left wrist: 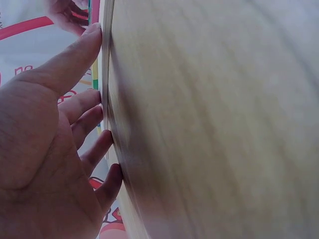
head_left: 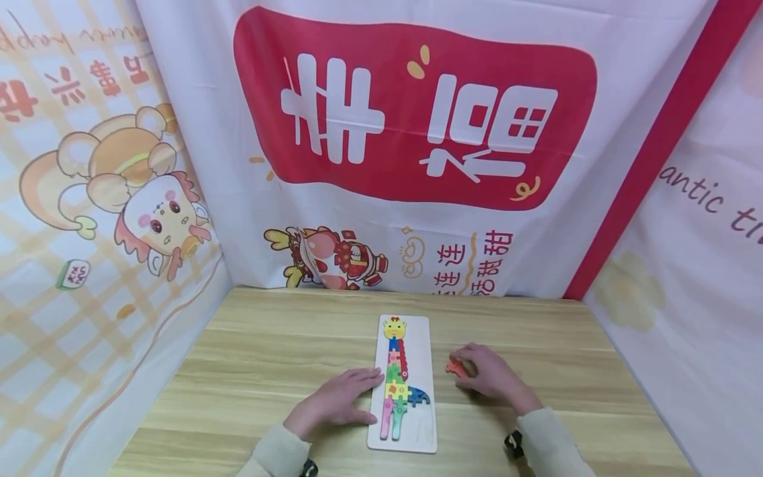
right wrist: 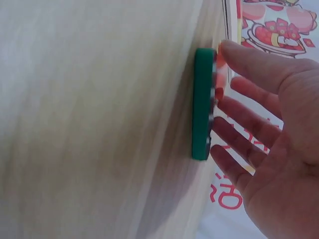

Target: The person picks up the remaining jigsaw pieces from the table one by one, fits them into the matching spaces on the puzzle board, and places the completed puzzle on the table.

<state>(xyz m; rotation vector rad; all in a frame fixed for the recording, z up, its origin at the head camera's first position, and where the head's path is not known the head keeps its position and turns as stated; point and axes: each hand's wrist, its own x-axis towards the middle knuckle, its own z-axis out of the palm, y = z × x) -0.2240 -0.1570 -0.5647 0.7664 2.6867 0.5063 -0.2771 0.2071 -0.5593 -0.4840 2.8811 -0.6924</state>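
A giraffe jigsaw board lies flat on the wooden table, with colourful giraffe pieces set in it. My left hand rests at the board's left side, thumb and fingers spread. In the left wrist view the fingertips of this left hand meet the board's edge. To the right of the board, my right hand pinches an orange-red puzzle piece between thumb and fingers. Below the right hand a thick green piece shows in the right wrist view, mostly hidden from the head view.
The wooden table runs back to a white printed cloth hanging behind it. Printed cloths also flank it on the left and right. A dark band circles my right wrist.
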